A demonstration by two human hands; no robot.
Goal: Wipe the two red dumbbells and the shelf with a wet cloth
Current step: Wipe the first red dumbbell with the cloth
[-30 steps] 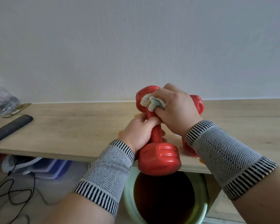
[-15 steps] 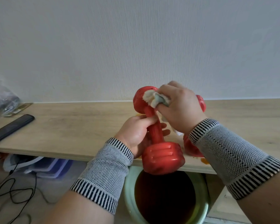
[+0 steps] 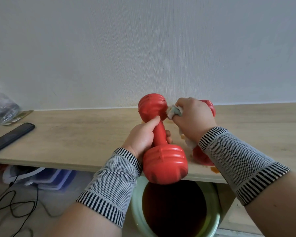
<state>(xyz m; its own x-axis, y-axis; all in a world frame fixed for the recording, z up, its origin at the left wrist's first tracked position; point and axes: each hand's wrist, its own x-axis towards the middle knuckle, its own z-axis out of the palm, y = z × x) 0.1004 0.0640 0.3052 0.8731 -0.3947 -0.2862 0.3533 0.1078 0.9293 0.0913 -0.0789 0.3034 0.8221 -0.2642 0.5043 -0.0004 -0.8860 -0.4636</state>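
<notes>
My left hand [image 3: 142, 137] grips the handle of a red dumbbell [image 3: 164, 161], held tilted above the front edge of the wooden shelf [image 3: 75, 134]. My right hand [image 3: 193, 118] is closed on a small pale wet cloth [image 3: 174, 111], pressed against the right side of that dumbbell's far head. The second red dumbbell [image 3: 202, 156] lies on the shelf behind my right wrist, mostly hidden, with its far head showing past my knuckles. Orange smears mark the shelf near its front right.
A dark flat remote [image 3: 10, 137] and a plastic bag [image 3: 2, 106] lie at the shelf's left end. A green bucket [image 3: 214, 218] of dark water stands below the shelf edge. Cables [image 3: 12, 202] and plastic trays lie on the floor at left. A white wall backs the shelf.
The dumbbell's far head has tipped left. My right hand with the cloth has slid from the top of that head down to its right side. My left hand keeps its grip on the handle.
</notes>
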